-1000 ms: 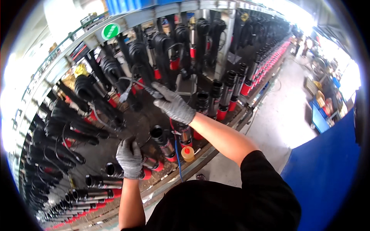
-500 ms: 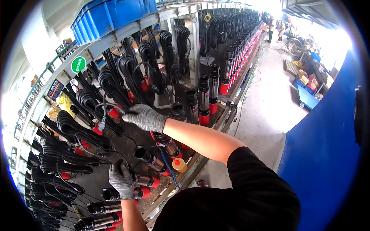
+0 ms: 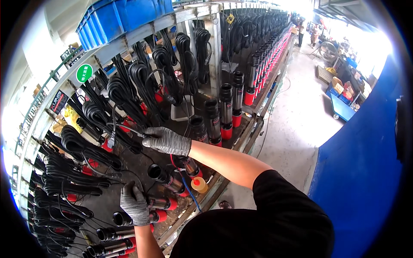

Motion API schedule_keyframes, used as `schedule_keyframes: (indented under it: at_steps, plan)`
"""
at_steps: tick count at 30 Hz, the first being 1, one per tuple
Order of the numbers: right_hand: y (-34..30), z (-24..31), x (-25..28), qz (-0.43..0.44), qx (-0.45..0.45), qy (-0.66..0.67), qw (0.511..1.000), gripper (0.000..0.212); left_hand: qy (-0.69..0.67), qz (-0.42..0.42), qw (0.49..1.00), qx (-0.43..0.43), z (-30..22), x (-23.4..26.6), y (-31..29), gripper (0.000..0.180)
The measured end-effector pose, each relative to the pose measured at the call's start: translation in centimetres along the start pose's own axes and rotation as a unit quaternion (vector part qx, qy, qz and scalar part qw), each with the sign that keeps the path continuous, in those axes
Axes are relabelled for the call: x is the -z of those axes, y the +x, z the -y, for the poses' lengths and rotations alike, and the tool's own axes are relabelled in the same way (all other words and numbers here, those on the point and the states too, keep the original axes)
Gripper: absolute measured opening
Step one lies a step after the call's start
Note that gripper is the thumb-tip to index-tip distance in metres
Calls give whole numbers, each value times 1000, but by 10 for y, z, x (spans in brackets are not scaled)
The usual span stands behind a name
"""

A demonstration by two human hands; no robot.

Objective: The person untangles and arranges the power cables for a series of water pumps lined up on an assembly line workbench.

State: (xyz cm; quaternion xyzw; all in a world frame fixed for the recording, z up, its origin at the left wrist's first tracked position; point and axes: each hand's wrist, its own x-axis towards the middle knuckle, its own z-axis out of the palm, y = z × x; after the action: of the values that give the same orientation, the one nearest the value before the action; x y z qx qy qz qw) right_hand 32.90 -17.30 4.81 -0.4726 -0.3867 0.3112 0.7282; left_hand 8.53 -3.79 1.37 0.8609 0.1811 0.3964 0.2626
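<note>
My right hand (image 3: 167,141), in a grey knit glove, is closed on a black cable (image 3: 124,125) that loops left towards a hanging coil (image 3: 95,112). A small pale tag (image 3: 112,138) hangs by the cable. My left hand (image 3: 135,204), gloved alike, has curled fingers beside a steel pump (image 3: 158,202) with a red end; a thin cable runs up from near its fingertips. What those fingers hold is hidden. Between my hands leans another pump (image 3: 165,178) with an open black top. A small bottle (image 3: 199,185) with a red tip stands right of it.
Several coiled black cables (image 3: 77,144) hang from a metal rack (image 3: 142,34) on the left. A blue crate (image 3: 124,19) rests on top. Upright pumps (image 3: 226,107) line the bench to the far end. An aisle (image 3: 292,120) and a blue panel (image 3: 357,172) lie to the right.
My right hand has moved slightly right and down, drawing the cable end along with it. My left hand has barely shifted.
</note>
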Motion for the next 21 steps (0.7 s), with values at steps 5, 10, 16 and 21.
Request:
schedule_keyframes:
  at_steps: [5,10,16,21]
  plan:
    - [-2,1,14,-1,-56,-16,998,16,1,8,1000,17,-5,-1,2,19]
    - [-2,0,7,-11,-29,-8,999,7,-10,15,999,41,6,-3,0,19]
    - [-12,13,10,-11,-46,-39,998,19,-29,78,996,21,-7,12,3,23]
    - [-7,3,7,-1,-50,-55,997,28,8,102,994,-23,-16,28,-27,17]
